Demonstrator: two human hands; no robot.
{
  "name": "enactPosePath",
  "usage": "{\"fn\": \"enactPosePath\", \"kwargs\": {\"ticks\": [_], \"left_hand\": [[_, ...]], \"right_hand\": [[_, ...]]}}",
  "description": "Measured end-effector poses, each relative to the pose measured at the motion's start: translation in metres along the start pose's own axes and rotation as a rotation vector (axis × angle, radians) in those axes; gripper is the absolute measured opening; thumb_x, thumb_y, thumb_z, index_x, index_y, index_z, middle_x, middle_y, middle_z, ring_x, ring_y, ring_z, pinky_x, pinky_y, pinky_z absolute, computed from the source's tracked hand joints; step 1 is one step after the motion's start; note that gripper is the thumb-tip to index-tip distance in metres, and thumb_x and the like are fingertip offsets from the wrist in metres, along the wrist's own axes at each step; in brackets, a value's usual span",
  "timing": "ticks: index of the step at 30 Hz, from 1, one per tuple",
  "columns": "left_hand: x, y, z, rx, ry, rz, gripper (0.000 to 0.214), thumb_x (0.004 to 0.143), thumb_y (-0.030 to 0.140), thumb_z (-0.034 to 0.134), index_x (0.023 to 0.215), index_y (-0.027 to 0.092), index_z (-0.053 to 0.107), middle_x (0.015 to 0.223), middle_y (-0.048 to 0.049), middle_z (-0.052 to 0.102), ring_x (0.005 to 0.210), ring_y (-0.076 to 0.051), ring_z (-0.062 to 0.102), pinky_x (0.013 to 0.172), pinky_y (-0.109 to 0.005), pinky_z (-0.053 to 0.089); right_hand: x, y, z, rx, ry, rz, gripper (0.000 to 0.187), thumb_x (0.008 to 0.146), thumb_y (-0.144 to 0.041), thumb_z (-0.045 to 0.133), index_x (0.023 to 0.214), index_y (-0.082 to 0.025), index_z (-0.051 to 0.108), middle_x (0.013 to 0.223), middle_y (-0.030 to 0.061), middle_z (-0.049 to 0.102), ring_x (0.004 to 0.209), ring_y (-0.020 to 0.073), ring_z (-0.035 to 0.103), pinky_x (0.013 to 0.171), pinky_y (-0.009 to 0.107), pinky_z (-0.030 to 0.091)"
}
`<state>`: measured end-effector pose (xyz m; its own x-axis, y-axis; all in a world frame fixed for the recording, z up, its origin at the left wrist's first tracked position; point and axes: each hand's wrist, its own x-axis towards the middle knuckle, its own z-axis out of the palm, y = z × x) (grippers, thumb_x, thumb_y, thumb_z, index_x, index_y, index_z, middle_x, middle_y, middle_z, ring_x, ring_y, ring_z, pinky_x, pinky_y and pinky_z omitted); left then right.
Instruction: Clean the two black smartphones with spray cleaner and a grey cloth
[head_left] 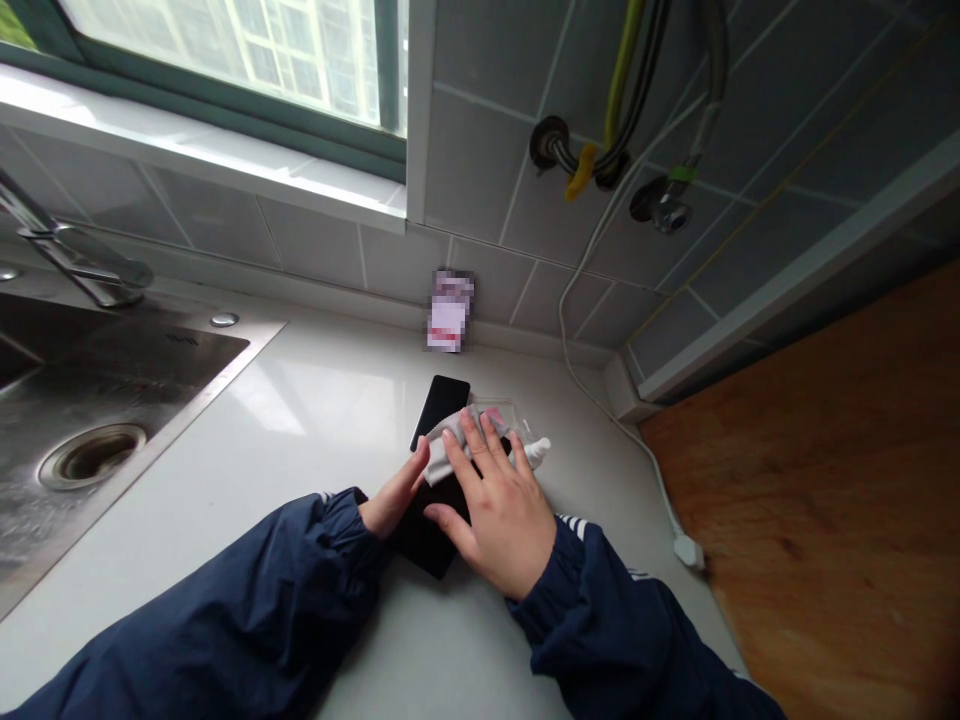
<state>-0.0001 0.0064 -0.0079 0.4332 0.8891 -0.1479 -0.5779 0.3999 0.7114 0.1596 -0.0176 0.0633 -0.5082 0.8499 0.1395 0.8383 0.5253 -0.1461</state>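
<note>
A black phone (439,402) lies flat on the white counter (315,420), screen up. My right hand (499,505) rests on it with fingers stretched flat, pressing a pale cloth (444,452) against the screen. My left hand (394,495) lies along the phone's left edge, fingers straight and together, steadying it. A clear plastic wrapper (502,412) and a small white bottle (538,452) lie just beyond my right fingers.
A steel sink (90,400) with tap (71,255) is set into the counter at left. A small blurred box (448,310) stands against the tiled wall. A white cable (600,400) runs down to a plug (688,550). Wooden surface (825,480) lies at right.
</note>
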Motion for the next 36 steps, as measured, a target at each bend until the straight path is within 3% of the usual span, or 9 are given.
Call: {"fn": "enactPosePath", "kwargs": {"ticks": [7, 19, 23, 31, 36], "left_hand": [[-0.001, 0.0, 0.001, 0.019, 0.017, 0.001, 0.085, 0.089, 0.074, 0.059, 0.153, 0.018, 0.054, 0.166, -0.0069, 0.039, 0.161, -0.028, 0.019, 0.132, -0.039, 0.009], [0.002, -0.003, -0.01, -0.135, 0.054, -0.063, 0.075, 0.092, 0.068, 0.059, 0.146, 0.016, 0.061, 0.154, -0.011, 0.057, 0.16, -0.028, 0.019, 0.133, -0.041, 0.009], [0.003, -0.003, -0.009, -0.18, 0.07, -0.062, 0.071, 0.094, 0.065, 0.058, 0.141, 0.012, 0.064, 0.148, -0.0129, 0.062, 0.158, -0.029, 0.025, 0.132, -0.04, 0.011], [-0.002, 0.006, 0.0, -0.288, 0.106, -0.089, 0.077, 0.099, 0.061, 0.051, 0.148, 0.002, 0.054, 0.138, -0.0191, 0.069, 0.147, -0.031, 0.047, 0.13, -0.039, 0.023], [-0.002, 0.013, 0.002, -0.308, 0.05, -0.121, 0.081, 0.098, 0.066, 0.047, 0.151, 0.005, 0.052, 0.136, -0.0212, 0.069, 0.137, -0.038, 0.059, 0.124, -0.048, 0.036]], "right_hand": [[0.0, -0.001, 0.0, -0.005, 0.008, 0.012, 0.076, 0.098, -0.052, 0.065, 0.162, -0.019, 0.038, 0.173, 0.0111, 0.013, 0.161, 0.0353, 0.017, 0.128, 0.063, 0.021], [-0.003, -0.006, 0.002, 0.024, -0.02, -0.018, 0.072, 0.101, -0.058, 0.057, 0.161, -0.024, 0.039, 0.173, 0.0031, 0.018, 0.161, 0.0358, 0.016, 0.125, 0.069, 0.023], [-0.004, -0.008, 0.002, 0.036, -0.049, -0.034, 0.069, 0.101, -0.06, 0.055, 0.16, -0.027, 0.04, 0.173, 0.0009, 0.017, 0.161, 0.035, 0.015, 0.124, 0.073, 0.019], [-0.008, -0.011, -0.002, 0.066, -0.109, -0.081, 0.073, 0.1, -0.063, 0.055, 0.161, -0.029, 0.037, 0.173, 0.0002, 0.018, 0.162, 0.0339, 0.012, 0.123, 0.076, 0.013], [-0.007, -0.01, -0.011, 0.094, -0.133, -0.111, 0.07, 0.1, -0.063, 0.054, 0.16, -0.03, 0.039, 0.171, 0.0009, 0.025, 0.161, 0.0329, 0.017, 0.124, 0.076, 0.009]]}}
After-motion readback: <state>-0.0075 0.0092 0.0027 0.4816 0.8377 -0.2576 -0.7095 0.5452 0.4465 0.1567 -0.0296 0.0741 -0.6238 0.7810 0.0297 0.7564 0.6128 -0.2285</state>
